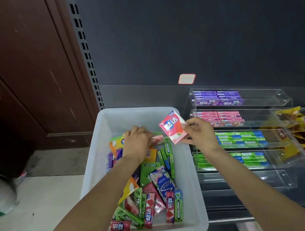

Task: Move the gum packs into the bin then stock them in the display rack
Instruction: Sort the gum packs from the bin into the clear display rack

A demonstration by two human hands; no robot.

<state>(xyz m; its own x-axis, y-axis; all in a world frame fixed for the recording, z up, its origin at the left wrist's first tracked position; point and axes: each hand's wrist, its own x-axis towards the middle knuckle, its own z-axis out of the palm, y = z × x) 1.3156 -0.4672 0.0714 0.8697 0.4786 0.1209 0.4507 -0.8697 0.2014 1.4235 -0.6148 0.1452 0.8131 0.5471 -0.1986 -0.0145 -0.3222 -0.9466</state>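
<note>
Gum packs [157, 190] fill the bin [186, 169]; right hand [198, 132] pinches a pink pack [172, 127].

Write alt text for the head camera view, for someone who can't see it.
A person's right hand pinches a pink gum pack above a white bin of mixed gum packs, while the left hand reaches into the pile. Beside the bin, a clear tiered display rack holds rows of purple, pink and green packs.
</note>
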